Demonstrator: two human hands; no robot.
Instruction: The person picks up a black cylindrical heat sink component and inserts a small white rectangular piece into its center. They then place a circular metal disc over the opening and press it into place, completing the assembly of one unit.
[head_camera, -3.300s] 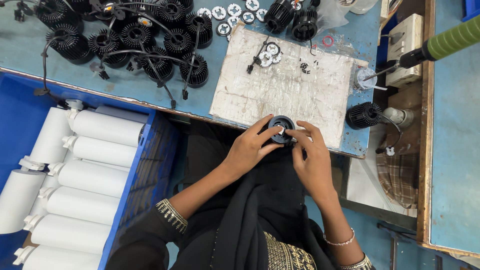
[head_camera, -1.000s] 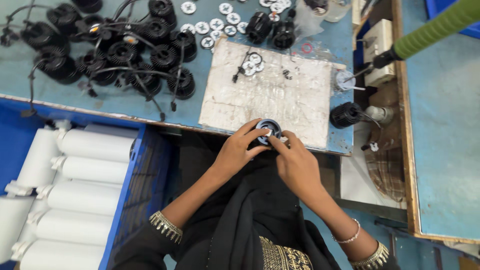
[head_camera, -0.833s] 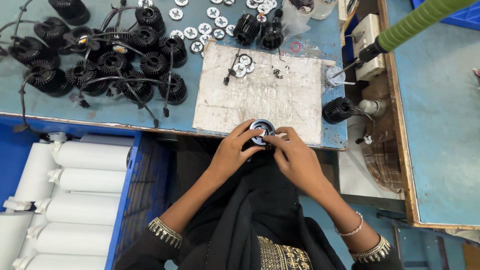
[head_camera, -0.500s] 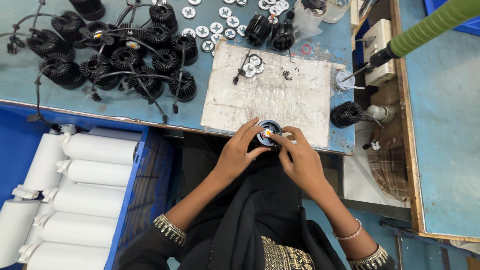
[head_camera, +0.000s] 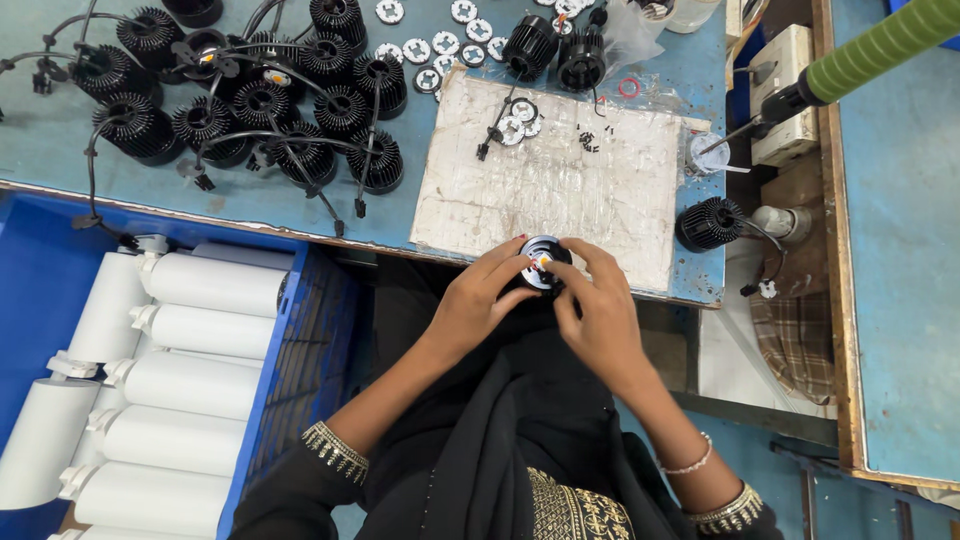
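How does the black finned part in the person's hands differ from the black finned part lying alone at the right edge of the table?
The held finned part is gripped by the left hand and right hand; the lone finned part lies untouched. The held one faces the camera, showing a small yellow centre; the lone one lies on its side, showing fins. The lone one trails a wire; none shows on the held one. Both are black and round.

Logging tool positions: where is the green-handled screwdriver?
Head view, top right: the green-handled screwdriver slants down-left, tip beside a small white round container.
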